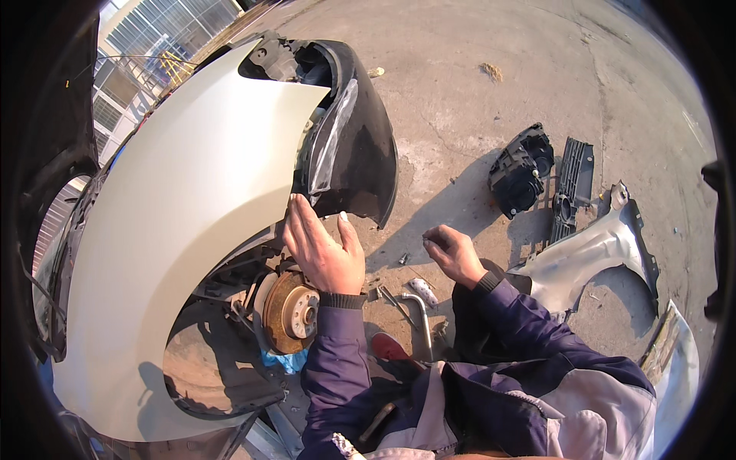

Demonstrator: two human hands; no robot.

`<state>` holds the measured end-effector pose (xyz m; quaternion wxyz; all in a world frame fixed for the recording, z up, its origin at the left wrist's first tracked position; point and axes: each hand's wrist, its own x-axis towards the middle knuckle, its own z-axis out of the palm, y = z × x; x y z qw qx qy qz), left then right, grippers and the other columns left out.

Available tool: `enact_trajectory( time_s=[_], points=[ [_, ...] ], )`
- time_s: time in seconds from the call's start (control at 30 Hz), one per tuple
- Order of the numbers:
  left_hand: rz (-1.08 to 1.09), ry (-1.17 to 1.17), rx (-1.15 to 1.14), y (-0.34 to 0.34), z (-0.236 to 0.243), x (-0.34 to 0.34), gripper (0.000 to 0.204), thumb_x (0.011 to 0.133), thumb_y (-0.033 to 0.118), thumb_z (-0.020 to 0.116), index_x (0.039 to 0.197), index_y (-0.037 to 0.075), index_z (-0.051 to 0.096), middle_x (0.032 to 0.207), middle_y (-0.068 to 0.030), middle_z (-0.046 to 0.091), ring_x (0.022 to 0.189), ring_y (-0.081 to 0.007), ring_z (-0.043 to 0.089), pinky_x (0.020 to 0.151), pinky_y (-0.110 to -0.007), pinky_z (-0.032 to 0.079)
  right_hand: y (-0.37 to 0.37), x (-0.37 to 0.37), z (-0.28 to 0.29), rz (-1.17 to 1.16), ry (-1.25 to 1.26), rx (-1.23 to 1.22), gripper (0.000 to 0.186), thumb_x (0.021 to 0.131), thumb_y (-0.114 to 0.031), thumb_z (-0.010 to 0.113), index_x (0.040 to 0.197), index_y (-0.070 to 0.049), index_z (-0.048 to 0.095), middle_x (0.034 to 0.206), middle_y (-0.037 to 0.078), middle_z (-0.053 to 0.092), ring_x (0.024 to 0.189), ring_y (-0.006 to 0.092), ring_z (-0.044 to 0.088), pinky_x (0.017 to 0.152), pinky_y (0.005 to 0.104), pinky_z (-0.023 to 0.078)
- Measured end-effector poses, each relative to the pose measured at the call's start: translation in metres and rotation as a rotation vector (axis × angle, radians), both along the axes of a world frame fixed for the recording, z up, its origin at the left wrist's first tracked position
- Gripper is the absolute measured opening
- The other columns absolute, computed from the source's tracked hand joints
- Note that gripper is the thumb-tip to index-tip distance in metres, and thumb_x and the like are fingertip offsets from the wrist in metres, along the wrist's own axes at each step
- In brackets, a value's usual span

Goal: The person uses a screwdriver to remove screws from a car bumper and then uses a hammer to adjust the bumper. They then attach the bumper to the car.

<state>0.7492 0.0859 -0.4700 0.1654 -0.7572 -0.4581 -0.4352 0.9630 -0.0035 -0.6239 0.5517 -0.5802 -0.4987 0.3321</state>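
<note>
A pale cream car fender [184, 146] fills the left side, still on the car. My left hand [326, 253] lies with fingers stretched out, its fingertips at the fender's front corner, beside the black bumper [372, 153]. Just below that hand, a rusty brake disc [280, 313] shows in the wheel arch, with no wheel on it. Out over the ground to the right is my right hand [454, 254], thumb and fingers curled together in a pinch. Whatever they may hold is hidden.
Between my feet and the car lie a bent metal wrench [423, 322] and a white patterned can [423, 292]. To the right rest a black headlight unit [521, 172], a dark grille [571, 188] and a loose silver fender [586, 257]. Blue plastic [287, 360] sits under the disc.
</note>
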Motion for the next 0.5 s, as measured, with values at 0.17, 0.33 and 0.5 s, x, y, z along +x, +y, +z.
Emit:
enact_trajectory(
  time_s=[0.17,0.33,0.5],
  points=[
    [-0.025,-0.171,0.023,0.001,-0.022,0.018,0.063,0.099,0.006,0.069,0.159,-0.002,0.053,0.156,-0.0237,0.058,0.128,-0.0431,0.060,0.110,-0.054,0.049,0.015,0.014,0.056,-0.049,0.032,0.047,0.019,0.105,-0.008,0.075,0.119,0.004,0.072,0.105,0.013,0.079,0.097,0.0137,0.074,0.087,0.0315,0.060],
    [-0.068,-0.163,0.076,-0.006,-0.026,0.022,0.064,0.092,-0.002,0.066,0.155,-0.005,0.056,0.154,-0.0259,0.058,0.118,-0.0430,0.063,0.103,-0.052,0.053,0.057,0.013,0.150,0.006,-0.116,0.420,0.020,0.103,-0.009,0.077,0.120,0.001,0.074,0.101,0.010,0.077,0.091,0.0143,0.075,0.080,0.0305,0.061],
    [-0.086,-0.204,0.070,-0.007,-0.023,0.026,0.064,0.088,-0.005,0.067,0.152,-0.007,0.058,0.152,-0.0270,0.059,0.116,-0.0450,0.063,0.102,-0.053,0.053,0.132,-0.008,0.217,0.111,-0.508,0.600,0.023,0.100,-0.017,0.077,0.116,-0.001,0.077,0.102,0.017,0.077,0.089,0.0325,0.076,0.082,0.0423,0.062]
  ],
)
